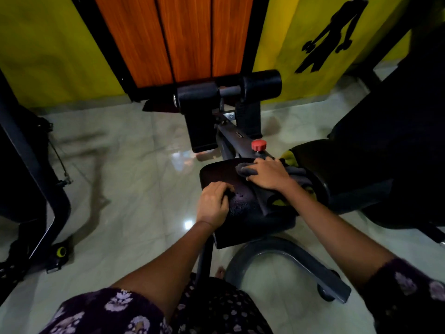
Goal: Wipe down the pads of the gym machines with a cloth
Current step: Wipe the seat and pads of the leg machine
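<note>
Dim, glare spots on glossy floor, wide-angle bending at edges

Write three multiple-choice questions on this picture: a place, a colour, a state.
1. Where is the grey cloth? A on the floor; B on the seat pad, under the right hand; C on a roller pad.
2. What colour is the knob? A red; B blue; C white.
3. What does the left hand do? A hangs free; B grips the knob; C rests on the seat pad.
Answers: B, the hand covers it there; A, it is plainly red; C, it lies on the pad.
</note>
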